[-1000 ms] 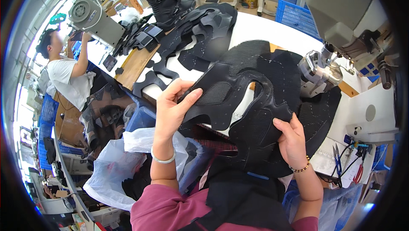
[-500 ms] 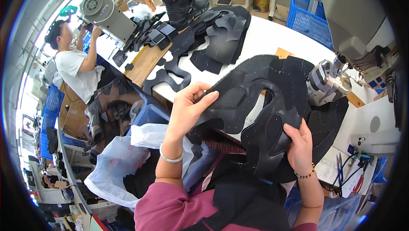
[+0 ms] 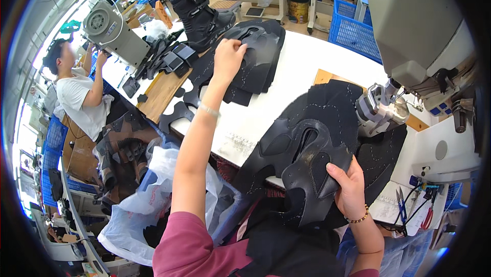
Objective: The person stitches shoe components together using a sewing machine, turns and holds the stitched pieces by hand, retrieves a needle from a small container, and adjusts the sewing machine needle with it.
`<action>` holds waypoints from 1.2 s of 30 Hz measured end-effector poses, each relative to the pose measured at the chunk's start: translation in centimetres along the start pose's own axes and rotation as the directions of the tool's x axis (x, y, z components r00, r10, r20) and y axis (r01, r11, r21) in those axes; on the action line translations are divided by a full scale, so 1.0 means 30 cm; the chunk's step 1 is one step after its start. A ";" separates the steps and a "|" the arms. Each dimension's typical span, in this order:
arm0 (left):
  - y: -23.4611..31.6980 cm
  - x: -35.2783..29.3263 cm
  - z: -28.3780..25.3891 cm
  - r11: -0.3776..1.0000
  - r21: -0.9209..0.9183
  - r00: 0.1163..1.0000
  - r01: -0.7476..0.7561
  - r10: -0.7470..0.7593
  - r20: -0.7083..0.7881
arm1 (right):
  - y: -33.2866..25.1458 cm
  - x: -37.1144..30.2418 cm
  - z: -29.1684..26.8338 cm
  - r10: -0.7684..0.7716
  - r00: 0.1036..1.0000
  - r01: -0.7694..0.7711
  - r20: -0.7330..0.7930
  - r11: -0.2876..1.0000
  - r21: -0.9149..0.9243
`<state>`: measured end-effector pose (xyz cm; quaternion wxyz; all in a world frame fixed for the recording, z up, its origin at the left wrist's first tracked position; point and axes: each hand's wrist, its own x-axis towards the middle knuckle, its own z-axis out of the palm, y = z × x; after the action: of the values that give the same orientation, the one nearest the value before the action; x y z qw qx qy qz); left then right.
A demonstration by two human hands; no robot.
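Observation:
My right hand (image 3: 351,185) grips the near right edge of a black boot upper piece (image 3: 307,146), thumb on top. This piece has smooth shaped panels, a looped cut-out and pale dashed stitch lines. Its far end lies by the metal head of a sewing machine (image 3: 381,106). My left arm stretches forward over the white table (image 3: 302,65). At its end my left hand (image 3: 230,60), fingers curled together, is over a stack of similar black pieces (image 3: 266,54). Whatever its fingertips pinch, if anything, is hidden.
A finished black boot (image 3: 199,19) stands behind the stack. Scissors (image 3: 401,205) and red-handled pliers (image 3: 428,217) lie at the right. A plastic-lined bin (image 3: 138,221) is at my left. Another person (image 3: 82,90) works at a grey machine (image 3: 115,34).
My left hand has let go of the boot upper piece and moved forward to the stack. My right hand keeps its hold, and the piece lies lower and flatter.

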<state>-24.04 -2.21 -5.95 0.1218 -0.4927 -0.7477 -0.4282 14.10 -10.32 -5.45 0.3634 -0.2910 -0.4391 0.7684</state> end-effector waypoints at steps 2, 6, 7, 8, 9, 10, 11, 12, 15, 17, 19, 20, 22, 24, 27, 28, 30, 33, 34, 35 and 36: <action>-0.022 0.082 0.095 0.983 0.168 0.998 -0.070 0.068 0.017 | -0.008 -0.005 0.007 0.032 0.999 -0.032 -0.005 0.999 0.016; -0.024 0.115 0.200 0.916 0.397 0.995 -0.062 0.027 0.094 | -0.007 -0.006 -0.003 0.069 0.998 -0.069 0.015 0.997 0.043; -0.027 0.120 0.208 0.901 0.426 0.989 -0.079 0.016 0.148 | -0.007 -0.006 -0.009 0.076 0.997 -0.077 0.028 0.996 0.036; -0.022 0.123 0.214 0.885 0.454 0.979 -0.099 0.005 0.205 | -0.007 -0.002 -0.008 0.076 0.997 -0.077 0.020 0.996 0.037; -0.017 0.122 0.224 0.887 0.451 0.978 -0.102 0.005 0.211 | -0.006 0.002 -0.005 0.076 0.997 -0.077 0.013 0.996 0.041; -0.013 0.118 0.233 0.873 0.481 0.987 -0.081 0.002 0.162 | -0.005 0.007 -0.005 0.078 0.997 -0.078 0.007 0.996 0.045; 0.003 0.119 0.237 0.859 0.508 0.994 -0.062 0.007 0.109 | -0.008 0.003 -0.008 0.073 0.997 -0.073 0.003 0.996 0.047; 0.011 0.129 0.239 0.861 0.505 0.994 -0.069 0.014 0.111 | -0.010 0.000 -0.012 0.068 0.998 -0.069 0.008 0.997 0.033; -0.019 0.194 0.229 0.861 0.508 0.963 -0.005 -0.133 0.235 | -0.006 0.004 -0.021 0.066 0.998 -0.066 0.026 0.998 0.011; -0.084 0.233 0.225 0.900 0.434 0.922 0.039 -0.200 0.332 | -0.005 0.012 -0.020 0.061 0.997 -0.062 0.037 0.998 0.004; -0.124 0.243 0.213 0.941 0.325 0.873 0.097 -0.238 0.426 | -0.003 0.011 -0.016 0.074 0.996 -0.075 0.042 0.997 0.021; -0.122 0.238 0.208 0.943 0.321 0.872 0.089 -0.230 0.433 | -0.002 0.007 -0.020 0.070 0.997 -0.071 0.033 0.997 0.024; -0.117 0.227 0.197 0.966 0.201 0.838 0.163 -0.243 0.489 | 0.003 0.001 -0.024 0.061 0.997 -0.063 0.050 0.998 0.025; -0.068 0.198 0.168 0.965 0.205 0.876 0.162 -0.236 0.420 | 0.007 -0.003 -0.032 0.057 0.997 -0.058 0.047 0.998 0.009; 0.049 0.115 0.048 0.979 0.083 0.858 0.187 -0.204 0.472 | 0.003 -0.011 -0.032 0.056 0.997 -0.057 0.043 0.998 0.011; 0.075 0.072 0.014 0.994 -0.007 0.934 0.112 -0.103 0.341 | 0.004 -0.005 -0.028 0.059 0.997 -0.060 0.042 0.998 0.031; 0.169 -0.016 -0.060 0.996 -0.090 0.979 0.022 -0.003 0.203 | 0.002 -0.004 -0.026 0.046 0.998 -0.048 0.033 0.998 0.040; 0.333 -0.142 -0.188 0.960 -0.250 0.970 0.128 -0.069 0.231 | -0.006 -0.005 -0.017 0.045 0.999 -0.047 0.029 0.997 0.066; 0.364 -0.172 -0.209 0.953 -0.265 0.968 0.149 -0.086 0.235 | -0.010 -0.004 -0.013 0.041 0.999 -0.042 0.026 0.996 0.078; 0.384 -0.194 -0.226 0.959 -0.247 0.971 0.140 -0.084 0.223 | -0.013 -0.005 -0.008 0.021 1.000 -0.022 0.023 0.997 0.074; 0.399 -0.210 -0.241 0.959 -0.242 0.970 0.148 -0.092 0.226 | -0.012 -0.004 -0.011 0.030 0.999 -0.031 0.025 0.997 0.075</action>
<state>-12.65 -9.90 0.84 -0.0499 -0.5008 -0.7233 -0.4728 14.54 -10.14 -5.26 0.3572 -0.2747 -0.4095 0.7933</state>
